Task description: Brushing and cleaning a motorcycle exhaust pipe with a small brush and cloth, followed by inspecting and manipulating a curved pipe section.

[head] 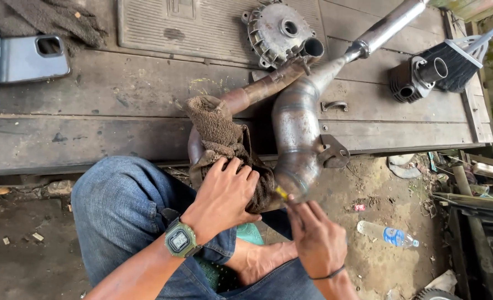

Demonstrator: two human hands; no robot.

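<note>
Exhaust pipe (296,128) | left hand (224,191) presses rag (224,139) | right hand (313,233) pinches yellow tool (281,193) | cylinder (416,78) near

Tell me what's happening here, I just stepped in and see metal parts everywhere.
A seated person in jeans works on a curved metal exhaust pipe resting across a wooden platform. The left hand presses a brown rag around the pipe's bend. The right hand holds a small yellow-tipped tool against the pipe's near end.
</note>
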